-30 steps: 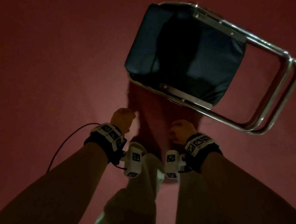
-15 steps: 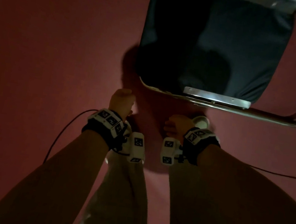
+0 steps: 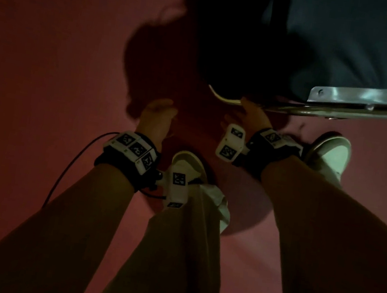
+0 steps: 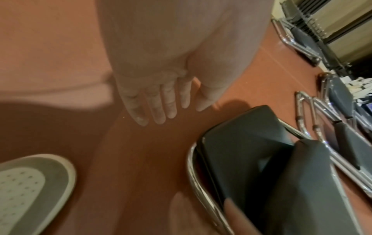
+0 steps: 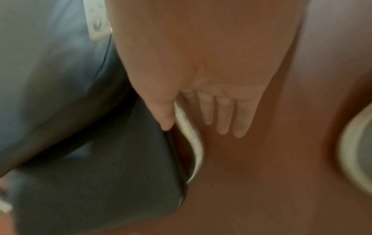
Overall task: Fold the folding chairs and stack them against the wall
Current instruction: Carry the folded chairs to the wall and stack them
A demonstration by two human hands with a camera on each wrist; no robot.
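A folding chair with a dark padded seat and a chrome tube frame lies folded on the red floor, filling the upper right of the head view. My right hand reaches the frame's near corner. In the right wrist view the right hand has its thumb on the seat side of the chrome tube and its fingers straight on the other side. My left hand hangs free left of the chair. The left wrist view shows the left hand with straight fingers holding nothing, and the chair below right.
Other folded chairs lie on the floor to the right, and one lies by a wall unit. My shoes stand close to the chair. A black cable trails from the left wrist.
I have stepped closer, so the chair fills more of the view. My right hand uncurled and reached forward to the chrome frame. The left hand also uncurled and stayed off the chair.
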